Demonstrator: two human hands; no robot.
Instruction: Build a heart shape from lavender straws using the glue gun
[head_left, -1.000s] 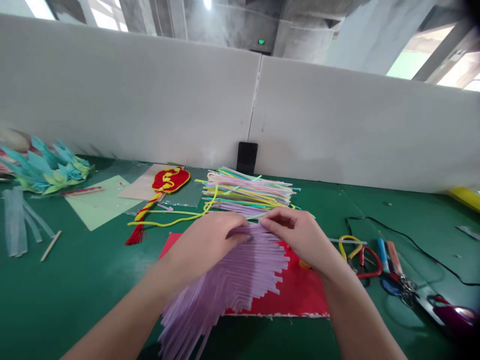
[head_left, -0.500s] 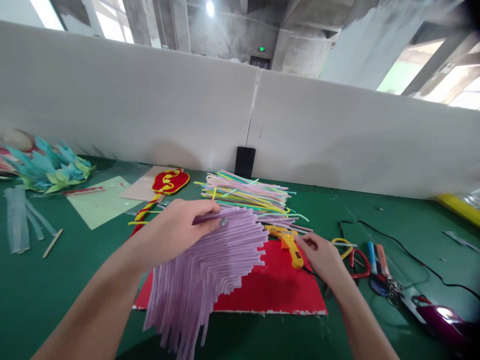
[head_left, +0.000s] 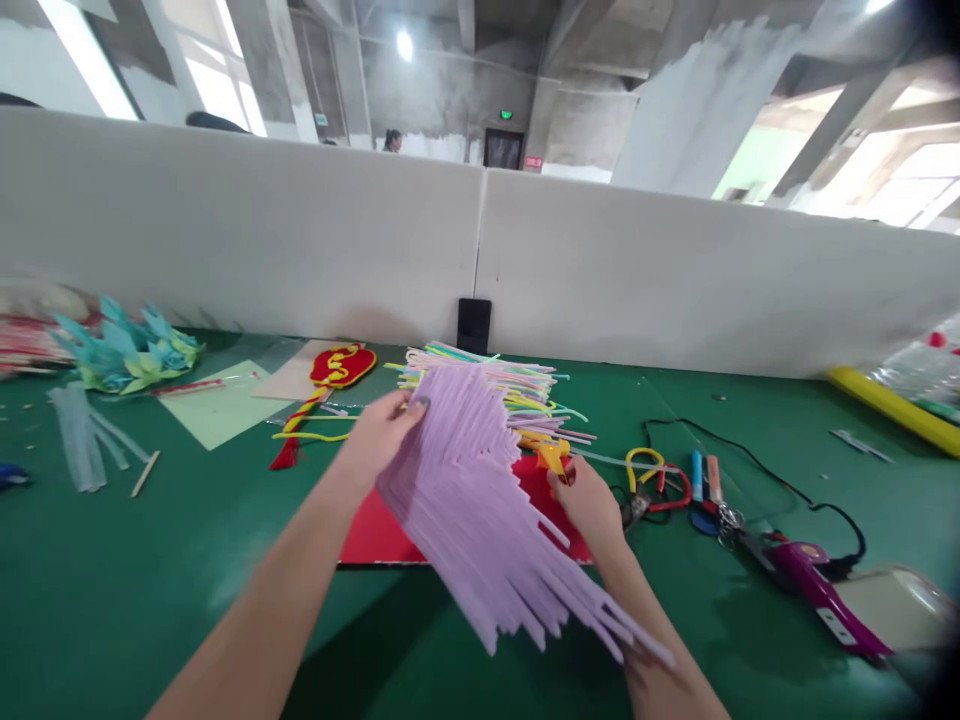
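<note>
A lilac panel of bent pipe cleaners (head_left: 465,500) hangs in the air, its rows set side by side and its loose ends fanning toward the lower right. My left hand (head_left: 381,435) is closed on its left edge, thumb on the front face. My right hand (head_left: 589,500) is wrapped around the handle of a yellow hot glue gun (head_left: 553,455), to the right of the panel. A clear glue stick (head_left: 619,461) juts from the gun's rear. Some pipe cleaner ends pass in front of my right forearm. Beneath lies a red board (head_left: 382,530), partly covered.
Loose coloured pipe cleaners (head_left: 525,378) are piled behind the panel. Pliers (head_left: 637,500), a purple tool (head_left: 817,590) and a black cord (head_left: 735,450) lie to the right. Leftward are a red-and-yellow fan-shaped piece (head_left: 341,366) and teal paper-like leaves (head_left: 127,345). A white partition (head_left: 300,230) stands behind.
The panel has been raised and turned, its loose ends swinging from lower left to lower right. My right hand has closed around the glue gun's handle. The view has shifted slightly.
</note>
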